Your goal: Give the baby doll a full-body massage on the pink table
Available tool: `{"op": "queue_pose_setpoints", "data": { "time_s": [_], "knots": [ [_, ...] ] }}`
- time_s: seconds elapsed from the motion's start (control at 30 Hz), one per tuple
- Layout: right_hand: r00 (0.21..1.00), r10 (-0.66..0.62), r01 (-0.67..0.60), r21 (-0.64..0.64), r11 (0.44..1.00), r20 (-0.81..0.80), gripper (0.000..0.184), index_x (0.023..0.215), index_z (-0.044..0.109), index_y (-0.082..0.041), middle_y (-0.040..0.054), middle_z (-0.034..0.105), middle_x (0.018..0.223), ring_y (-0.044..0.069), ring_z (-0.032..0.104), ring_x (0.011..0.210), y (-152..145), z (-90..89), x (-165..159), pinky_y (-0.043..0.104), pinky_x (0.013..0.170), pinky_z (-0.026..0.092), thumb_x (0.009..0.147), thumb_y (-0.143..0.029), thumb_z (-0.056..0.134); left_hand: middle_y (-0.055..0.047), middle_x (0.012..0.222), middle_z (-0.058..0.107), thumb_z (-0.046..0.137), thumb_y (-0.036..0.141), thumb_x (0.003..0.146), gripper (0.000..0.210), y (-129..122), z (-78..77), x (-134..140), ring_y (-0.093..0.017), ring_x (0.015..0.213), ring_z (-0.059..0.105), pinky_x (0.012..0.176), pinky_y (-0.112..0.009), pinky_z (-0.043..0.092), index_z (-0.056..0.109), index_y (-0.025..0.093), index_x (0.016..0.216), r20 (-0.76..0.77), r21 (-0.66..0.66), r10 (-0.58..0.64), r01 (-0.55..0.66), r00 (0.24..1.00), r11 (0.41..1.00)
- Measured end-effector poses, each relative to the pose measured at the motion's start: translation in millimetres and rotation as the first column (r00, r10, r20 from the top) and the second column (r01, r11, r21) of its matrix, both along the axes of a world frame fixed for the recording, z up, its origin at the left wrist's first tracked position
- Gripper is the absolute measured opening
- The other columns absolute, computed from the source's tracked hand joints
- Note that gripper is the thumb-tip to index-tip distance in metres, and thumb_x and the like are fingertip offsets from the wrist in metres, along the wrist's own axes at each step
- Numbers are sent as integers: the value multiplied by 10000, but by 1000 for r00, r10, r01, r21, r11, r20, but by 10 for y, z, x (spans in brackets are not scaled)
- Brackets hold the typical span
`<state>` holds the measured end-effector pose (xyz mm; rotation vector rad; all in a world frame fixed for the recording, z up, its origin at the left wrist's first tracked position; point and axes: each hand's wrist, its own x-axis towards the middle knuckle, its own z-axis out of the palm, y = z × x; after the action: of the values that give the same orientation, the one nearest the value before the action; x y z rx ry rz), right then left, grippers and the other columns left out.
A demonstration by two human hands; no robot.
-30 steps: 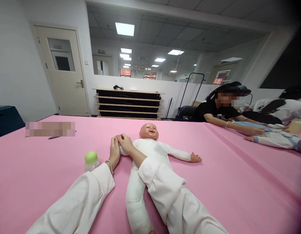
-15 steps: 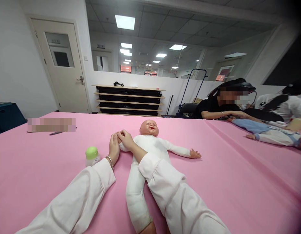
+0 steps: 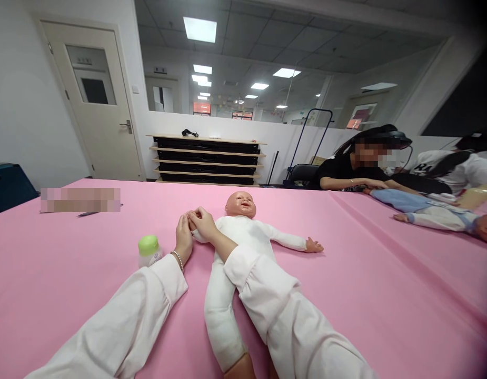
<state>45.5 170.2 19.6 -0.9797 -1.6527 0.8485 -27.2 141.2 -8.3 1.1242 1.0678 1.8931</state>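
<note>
A baby doll [image 3: 247, 237] with a white cloth body lies face up on the pink table cover [image 3: 346, 305], its head away from me. My left hand [image 3: 184, 236] closes around the doll's hand on the left side. From the other side my right hand [image 3: 205, 225] grips the same doll hand, so most of it is hidden between my fingers. My right forearm crosses over the doll's body. Close to my left wrist stands a small white jar [image 3: 149, 252] with a green lid.
Farther left lie a blurred-out flat item [image 3: 80, 200] and a dark pen [image 3: 89, 213]. At the right, a person in black [image 3: 346, 171] and another in white sit by a second doll [image 3: 436, 210] in blue and white. A low shelf [image 3: 207, 158] stands behind the table.
My hands stay on the doll's hand with hardly any movement. The whole view has shifted slightly; at the right, the second doll's head shows more.
</note>
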Motion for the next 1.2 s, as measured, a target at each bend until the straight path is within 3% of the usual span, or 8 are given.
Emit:
{"op": "queue_pose_setpoints", "data": {
  "time_s": [0.17, 0.33, 0.4, 0.53, 0.63, 0.83, 1.03, 1.2],
  "knots": [
    [998, -32, 32, -2, 999, -46, 300, 632, 440, -190, -35, 506, 633, 102, 463, 621, 34, 27, 12, 227, 603, 386, 782, -449, 421, -54, 1139, 559, 444, 328, 826, 278, -20, 0, 24, -158, 1078, 510, 952, -311, 376, 515, 211, 1068, -21, 37, -95, 96, 995, 995],
    [999, 38, -37, 20, 999, -12, 153, 717, 491, -188, -33, 544, 702, 101, 501, 671, -24, 34, -9, 223, 649, 396, 728, -339, 514, -70, 1006, 600, 348, 354, 863, 280, -22, 31, 4, -156, 962, 561, 914, -323, 402, 538, 169, 950, -19, 18, 19, -18, 1000, 1000],
    [1000, -2, 2, 10, 1000, 24, 154, 724, 493, -189, -33, 545, 693, 101, 498, 647, -44, 30, -11, 222, 629, 389, 716, -337, 537, -73, 968, 607, 322, 381, 870, 320, -24, 33, 0, -160, 933, 569, 897, -329, 411, 547, 158, 920, -22, 1, 22, -22, 1000, 1000],
    [995, -100, 100, 2, 995, -4, 320, 632, 447, -187, -36, 506, 614, 96, 463, 589, -27, 44, 8, 220, 579, 372, 778, -472, 440, -63, 1108, 574, 391, 399, 854, 317, -46, 19, 18, -164, 1052, 520, 931, -315, 385, 527, 195, 1054, -120, 25, -49, 52, 992, 998],
    [997, -71, 71, 11, 997, -18, 319, 648, 458, -187, -31, 522, 642, 99, 483, 624, -22, 60, 15, 217, 596, 382, 803, -460, 401, -64, 1119, 572, 398, 392, 855, 308, -61, 17, 25, -169, 1054, 521, 928, -321, 389, 515, 206, 1071, -164, 23, -27, 32, 986, 999],
    [999, 44, -45, 34, 998, 29, 130, 783, 521, -191, -19, 576, 762, 108, 525, 713, -78, 34, -18, 227, 672, 406, 734, -310, 530, -85, 1010, 607, 302, 405, 881, 365, -35, 34, -6, -169, 956, 566, 899, -326, 408, 555, 157, 968, -114, -19, 90, -93, 989, 995],
    [999, -21, 21, -7, 1000, -36, 228, 701, 520, -183, -10, 571, 709, 104, 516, 669, -37, 29, -7, 230, 656, 408, 778, -392, 471, -87, 1196, 542, 339, 384, 881, 358, -51, 19, 10, -171, 1123, 486, 978, -326, 356, 527, 180, 1108, -92, -33, 27, -30, 995, 999],
    [996, 39, -38, 9, 999, -78, 188, 707, 513, -184, -19, 563, 714, 100, 521, 689, -56, 66, -13, 219, 664, 416, 774, -352, 463, -75, 1213, 529, 387, 396, 863, 366, -64, 26, 6, -167, 1131, 480, 977, -311, 354, 493, 205, 1156, -152, -10, 47, -49, 987, 999]
  ]
}}
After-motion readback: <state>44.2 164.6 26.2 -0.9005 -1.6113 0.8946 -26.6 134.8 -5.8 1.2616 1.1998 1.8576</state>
